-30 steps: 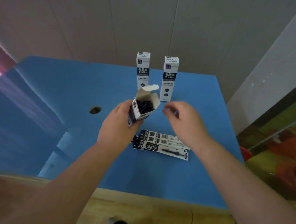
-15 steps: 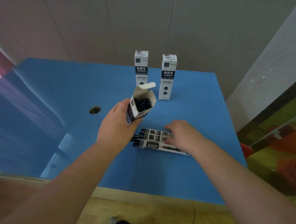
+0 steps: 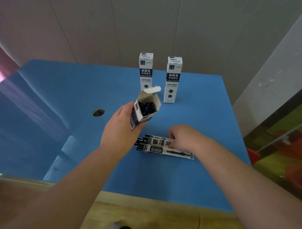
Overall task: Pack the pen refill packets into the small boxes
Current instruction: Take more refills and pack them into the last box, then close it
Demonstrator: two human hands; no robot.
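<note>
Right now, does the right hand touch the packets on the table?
Touching. The head view shows the right hand with fingertips on the packets.

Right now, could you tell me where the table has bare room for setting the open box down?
Bare blue table lies left of the left hand, around the hole, and along the near edge. It is crowded mid-table: the open box, refill packets under the right hand, and two upright boxes behind.
</note>
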